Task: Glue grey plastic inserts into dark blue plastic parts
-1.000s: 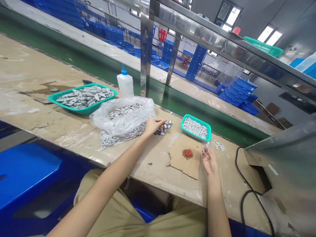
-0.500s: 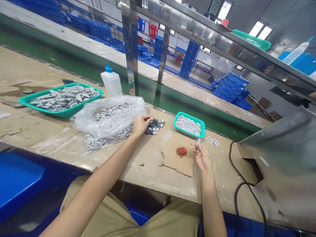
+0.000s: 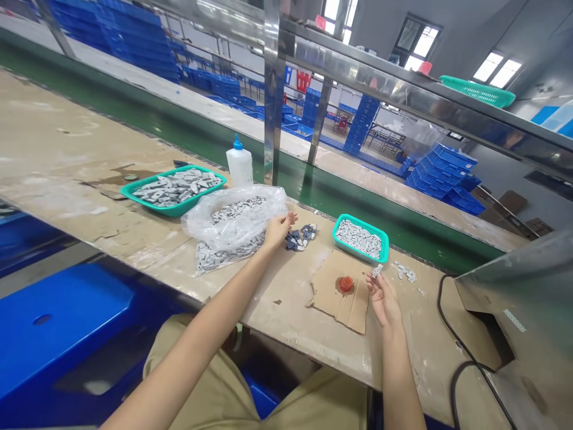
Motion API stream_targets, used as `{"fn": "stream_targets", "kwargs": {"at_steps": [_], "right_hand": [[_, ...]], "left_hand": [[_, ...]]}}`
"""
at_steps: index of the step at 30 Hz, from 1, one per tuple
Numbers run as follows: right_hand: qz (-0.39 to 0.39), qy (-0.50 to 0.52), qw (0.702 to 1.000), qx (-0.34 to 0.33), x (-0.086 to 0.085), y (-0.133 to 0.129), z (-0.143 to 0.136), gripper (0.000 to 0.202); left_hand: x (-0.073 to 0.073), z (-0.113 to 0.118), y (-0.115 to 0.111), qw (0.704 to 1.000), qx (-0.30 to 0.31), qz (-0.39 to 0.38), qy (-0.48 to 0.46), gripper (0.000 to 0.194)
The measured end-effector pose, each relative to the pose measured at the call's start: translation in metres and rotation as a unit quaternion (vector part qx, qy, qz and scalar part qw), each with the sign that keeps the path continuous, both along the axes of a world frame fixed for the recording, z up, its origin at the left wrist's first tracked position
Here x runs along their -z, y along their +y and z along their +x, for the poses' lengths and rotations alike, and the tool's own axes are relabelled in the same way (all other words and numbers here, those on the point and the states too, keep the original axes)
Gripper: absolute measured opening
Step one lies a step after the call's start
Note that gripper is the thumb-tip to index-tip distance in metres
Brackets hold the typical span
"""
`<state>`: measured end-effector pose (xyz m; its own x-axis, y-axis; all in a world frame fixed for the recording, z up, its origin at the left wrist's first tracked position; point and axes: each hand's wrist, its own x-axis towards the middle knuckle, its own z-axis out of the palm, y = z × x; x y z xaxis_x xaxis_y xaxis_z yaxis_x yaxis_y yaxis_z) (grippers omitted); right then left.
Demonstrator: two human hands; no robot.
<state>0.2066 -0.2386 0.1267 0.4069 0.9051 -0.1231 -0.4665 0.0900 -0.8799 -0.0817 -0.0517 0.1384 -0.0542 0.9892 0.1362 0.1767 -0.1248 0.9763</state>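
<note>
Blue crates (image 3: 441, 171) stood beyond the bench (image 3: 264, 310), any lettering too blurred to read. The right hand (image 3: 385, 301) pinched a gray piece (image 3: 377, 271) near the smaller green tray (image 3: 357, 253); the left hand (image 3: 278, 230) curled beside dark pieces (image 3: 295, 242), whether holding any I couldn't tell.

On the table (image 3: 290, 286), the left tray (image 3: 176, 210) lies beside the plastic bag (image 3: 210, 230), and the bottle (image 3: 240, 167) stands behind this bag. The left hand (image 3: 278, 228) is between the bag and a heap of pieces (image 3: 301, 237). Farther right, the right tray (image 3: 384, 253) is behind the cardboard (image 3: 331, 307), on which sits a lump (image 3: 345, 283). The right hand (image 3: 385, 298) is right of the cardboard, before the loose parts (image 3: 404, 272).
</note>
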Motion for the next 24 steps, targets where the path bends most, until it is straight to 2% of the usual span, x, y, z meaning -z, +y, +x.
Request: {"fn": "stream_targets", "kwargs": {"at_steps": [13, 18, 20, 24], "right_hand": [[0.005, 0.004, 1.000, 0.004, -0.003, -0.003, -0.004, 0.039], [0.003, 0.012, 1.000, -0.005, -0.002, -0.003, -0.003, 0.036], [0.000, 0.013, 1.000, -0.004, -0.002, -0.003, -0.003, 0.037], [-0.010, 0.007, 1.000, 0.002, -0.003, -0.003, -0.003, 0.043]], "left_hand": [[-0.005, 0.009, -0.007, 0.999, 0.018, 0.043, -0.029, 0.088], [-0.005, 0.020, -0.024, 0.992, 0.088, 0.085, 0.019, 0.094], [-0.004, 0.026, -0.031, 0.985, 0.128, 0.105, 0.049, 0.089], [-0.001, 0.035, -0.042, 0.959, 0.191, 0.167, 0.124, 0.060]]}}
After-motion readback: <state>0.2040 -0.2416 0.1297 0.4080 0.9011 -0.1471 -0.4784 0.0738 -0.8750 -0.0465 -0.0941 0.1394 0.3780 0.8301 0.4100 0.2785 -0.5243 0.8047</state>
